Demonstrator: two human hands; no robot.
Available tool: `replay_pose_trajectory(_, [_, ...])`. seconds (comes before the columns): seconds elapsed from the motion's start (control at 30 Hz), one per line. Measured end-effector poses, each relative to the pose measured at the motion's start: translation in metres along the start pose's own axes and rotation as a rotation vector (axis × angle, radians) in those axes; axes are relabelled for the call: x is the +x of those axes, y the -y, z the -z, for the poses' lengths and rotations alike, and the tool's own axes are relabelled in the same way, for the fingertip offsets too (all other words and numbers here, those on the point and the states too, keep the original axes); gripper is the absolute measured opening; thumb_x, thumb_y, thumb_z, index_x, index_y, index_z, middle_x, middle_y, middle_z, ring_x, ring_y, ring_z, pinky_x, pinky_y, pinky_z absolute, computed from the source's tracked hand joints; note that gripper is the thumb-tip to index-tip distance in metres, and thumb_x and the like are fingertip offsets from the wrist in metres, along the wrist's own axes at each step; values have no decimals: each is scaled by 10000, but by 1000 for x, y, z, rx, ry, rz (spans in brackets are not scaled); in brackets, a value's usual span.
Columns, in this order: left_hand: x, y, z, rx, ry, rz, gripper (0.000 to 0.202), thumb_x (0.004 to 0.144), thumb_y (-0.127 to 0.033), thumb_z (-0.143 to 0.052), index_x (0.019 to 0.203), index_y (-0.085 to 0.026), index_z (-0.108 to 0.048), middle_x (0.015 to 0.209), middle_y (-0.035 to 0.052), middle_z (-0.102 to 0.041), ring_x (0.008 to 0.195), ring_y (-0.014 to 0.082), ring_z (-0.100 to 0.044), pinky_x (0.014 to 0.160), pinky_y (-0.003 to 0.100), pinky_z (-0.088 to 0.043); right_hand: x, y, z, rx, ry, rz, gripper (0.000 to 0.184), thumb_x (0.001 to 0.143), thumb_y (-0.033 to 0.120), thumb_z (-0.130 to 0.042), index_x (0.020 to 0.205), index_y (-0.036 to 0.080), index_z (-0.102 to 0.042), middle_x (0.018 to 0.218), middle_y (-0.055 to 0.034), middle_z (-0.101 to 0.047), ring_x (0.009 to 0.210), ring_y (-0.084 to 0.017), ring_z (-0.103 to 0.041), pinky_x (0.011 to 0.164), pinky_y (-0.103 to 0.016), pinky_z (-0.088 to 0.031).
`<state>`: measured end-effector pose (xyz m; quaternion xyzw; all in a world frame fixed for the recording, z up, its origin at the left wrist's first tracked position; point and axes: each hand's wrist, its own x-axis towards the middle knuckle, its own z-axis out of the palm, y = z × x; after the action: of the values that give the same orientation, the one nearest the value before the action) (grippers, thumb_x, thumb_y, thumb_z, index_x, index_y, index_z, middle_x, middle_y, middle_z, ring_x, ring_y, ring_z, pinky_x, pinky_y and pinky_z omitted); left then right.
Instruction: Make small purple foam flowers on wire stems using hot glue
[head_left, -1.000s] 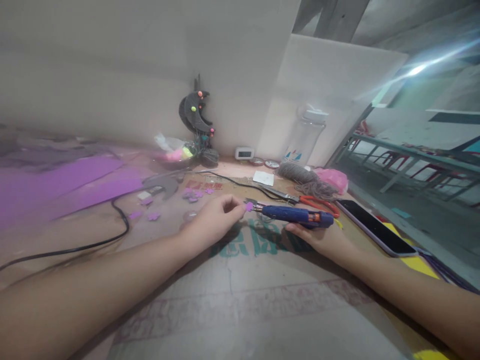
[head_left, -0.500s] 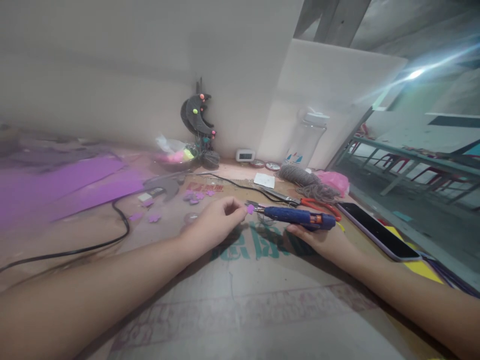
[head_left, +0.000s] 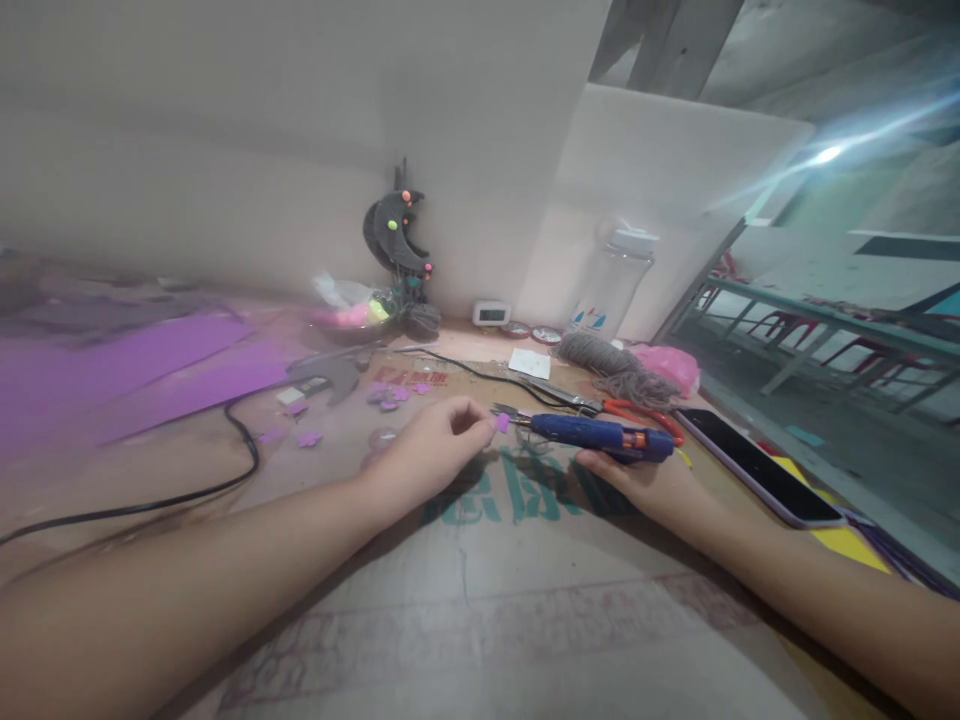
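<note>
My left hand [head_left: 431, 448] pinches a small purple foam piece [head_left: 502, 423] between thumb and fingertips, just above the cardboard work surface [head_left: 525, 600]. My right hand [head_left: 637, 478] grips a blue glue gun [head_left: 600, 436] lying nearly level, its nozzle pointing left and touching or almost touching the purple piece. The gun's black cord [head_left: 187, 490] runs off to the left across the table.
Red-handled scissors [head_left: 630, 410] and grey yarn [head_left: 611, 362] lie behind the gun. A phone [head_left: 754, 465] rests at the right, on yellow sheets. Purple foam sheets [head_left: 112, 370] and small purple cut-outs [head_left: 304, 437] lie at the left. A dark crescent ornament [head_left: 397, 235] and a clear bottle [head_left: 615, 280] stand by the wall.
Both hands have stayed almost still; the glue gun's nozzle remains at the purple piece. The view has shifted slightly.
</note>
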<state>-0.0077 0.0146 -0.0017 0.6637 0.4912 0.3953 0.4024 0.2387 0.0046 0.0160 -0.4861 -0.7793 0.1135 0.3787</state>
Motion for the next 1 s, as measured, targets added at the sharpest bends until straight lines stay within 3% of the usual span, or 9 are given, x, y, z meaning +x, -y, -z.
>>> replay_pose_trajectory(0.43, [1, 3, 0, -29, 3, 3, 269, 852, -458, -574, 779, -200, -561, 694, -18, -608, 600, 129, -531, 548, 241, -384, -1, -3, 2, -23, 27, 10, 186, 787, 420, -657, 732, 249, -607, 694, -28, -700, 660, -238, -680, 605, -334, -574])
replay_pose_trajectory(0.73, [1, 2, -1, -7, -11, -6, 241, 847, -419, -571, 762, -194, -560, 694, -17, -583, 611, 130, -517, 554, 243, -362, 1, 4, 3, -99, 36, 85, 268, 789, 435, -624, 638, 237, -525, 593, 7, -602, 555, -173, -579, 527, -278, -473])
replay_pose_trajectory(1.0, [2, 2, 0, 8, -22, -34, 232, 835, -405, -580, 731, -199, -559, 690, -20, -589, 616, 134, -514, 565, 251, -360, -5, 8, 8, -146, 114, 100, 297, 792, 463, -656, 653, 215, -572, 583, 21, -575, 549, -145, -530, 531, -252, -407])
